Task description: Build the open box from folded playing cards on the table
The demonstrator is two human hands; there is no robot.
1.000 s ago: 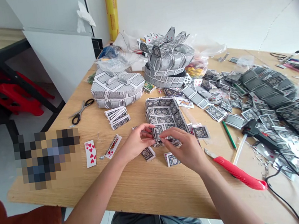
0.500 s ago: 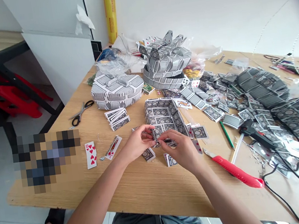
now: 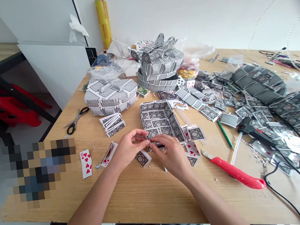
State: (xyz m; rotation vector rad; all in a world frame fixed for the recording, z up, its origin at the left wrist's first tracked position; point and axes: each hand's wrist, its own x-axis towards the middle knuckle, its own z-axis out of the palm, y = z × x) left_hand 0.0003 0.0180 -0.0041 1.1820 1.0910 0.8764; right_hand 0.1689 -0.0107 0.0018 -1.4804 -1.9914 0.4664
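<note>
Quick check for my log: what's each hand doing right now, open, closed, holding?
Left hand: closed, holding the open card box at its near-left corner.
Right hand: pinched closed at that corner; what's between the fingertips can't be told.

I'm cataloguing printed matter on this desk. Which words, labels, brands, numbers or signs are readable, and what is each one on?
"10", with red heart signs: on the playing card at left.
Red lettering on the yellow roll: too blurred to read.
Corner mark on the face card: too small to be sure.
Open box: patterned card backs, no readable text.
</note>
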